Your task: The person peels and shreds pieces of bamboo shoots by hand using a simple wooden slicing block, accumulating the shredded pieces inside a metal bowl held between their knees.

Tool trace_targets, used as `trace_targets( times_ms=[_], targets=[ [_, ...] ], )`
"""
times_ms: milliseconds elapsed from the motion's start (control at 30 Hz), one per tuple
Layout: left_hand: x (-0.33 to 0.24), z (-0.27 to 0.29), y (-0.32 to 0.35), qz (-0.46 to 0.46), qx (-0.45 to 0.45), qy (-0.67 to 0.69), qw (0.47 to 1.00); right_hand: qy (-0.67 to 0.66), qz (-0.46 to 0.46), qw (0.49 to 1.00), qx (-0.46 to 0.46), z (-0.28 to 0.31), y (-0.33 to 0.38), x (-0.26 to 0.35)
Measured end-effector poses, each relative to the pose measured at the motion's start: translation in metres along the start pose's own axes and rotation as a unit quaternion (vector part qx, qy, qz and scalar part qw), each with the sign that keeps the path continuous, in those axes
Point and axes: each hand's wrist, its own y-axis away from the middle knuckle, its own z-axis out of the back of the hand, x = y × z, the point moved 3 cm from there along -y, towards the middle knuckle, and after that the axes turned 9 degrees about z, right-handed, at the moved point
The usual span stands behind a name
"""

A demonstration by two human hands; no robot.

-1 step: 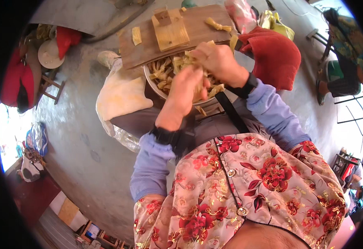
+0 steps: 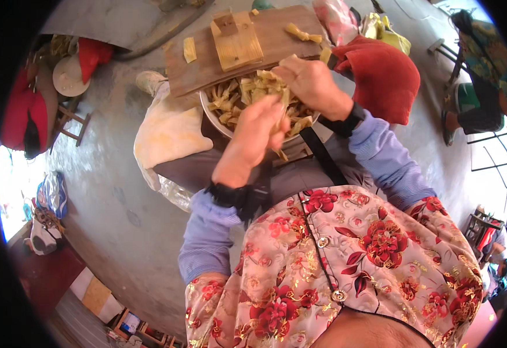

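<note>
Above a round metal basin [image 2: 205,109] both hands work close together. Folded, knotted-looking yellowish strips [image 2: 225,95] fill the basin. My left hand [image 2: 252,134] is closed, its fingers curled around a pale yellowish strip and partly smeared by motion. To its right and farther off, my right hand [image 2: 314,87] has its fingers pressed together; what they hold, if anything, is hidden. Across the basin's far side lies a brown wooden board [image 2: 192,72] bearing a lighter wooden block [image 2: 239,49]. One knotted strip [image 2: 304,33] and a flat yellowish piece [image 2: 190,50] rest on the board.
A red cloth [image 2: 381,81] covers my right knee, a cream cloth [image 2: 172,136] my left. Pink and yellow bags [image 2: 384,37] stand beyond the red cloth. Another person [image 2: 488,64] sits at the far right. Someone in red [image 2: 24,110] is at the left, near a wooden stool [image 2: 71,124].
My hands have drawn slightly apart. The left has shifted a little left and nearer to me, and the right a little to the right.
</note>
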Motion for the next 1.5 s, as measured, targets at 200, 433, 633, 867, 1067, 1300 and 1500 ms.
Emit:
trace_targets(
  times_ms=[200, 433, 633, 867, 1067, 1300, 1500],
  targets=[
    [-0.05, 0.026, -0.002, -0.195, -0.128, -0.343, 0.91, -0.281, -0.142, 0.881, 0.353, 0.018, 0.037, 0.06],
    [-0.012, -0.005, -0.015, -0.098, -0.046, -0.051, 0.993, -0.211, -0.136, 0.966, 0.057, 0.013, -0.007, 0.031],
    [-0.003, 0.001, -0.03, -0.061, 0.039, 0.057, 0.996, 0.045, -0.069, 0.993, 0.086, 0.005, 0.009, 0.024],
    [0.001, 0.032, -0.034, -0.231, -0.122, -0.322, 0.91, 0.086, -0.063, 0.982, 0.157, -0.008, 0.027, 0.014],
    [-0.006, 0.008, -0.01, -0.513, -0.329, -0.582, 0.538, -0.268, -0.321, 0.873, 0.251, -0.009, 0.029, 0.016],
    [0.01, 0.006, -0.013, -0.439, -0.22, -0.4, 0.773, -0.614, -0.494, 0.604, 0.119, -0.025, 0.052, 0.011],
    [-0.014, -0.008, -0.013, -0.371, -0.29, -0.468, 0.748, -0.365, -0.265, 0.89, 0.068, -0.023, 0.035, 0.003]
  ],
)
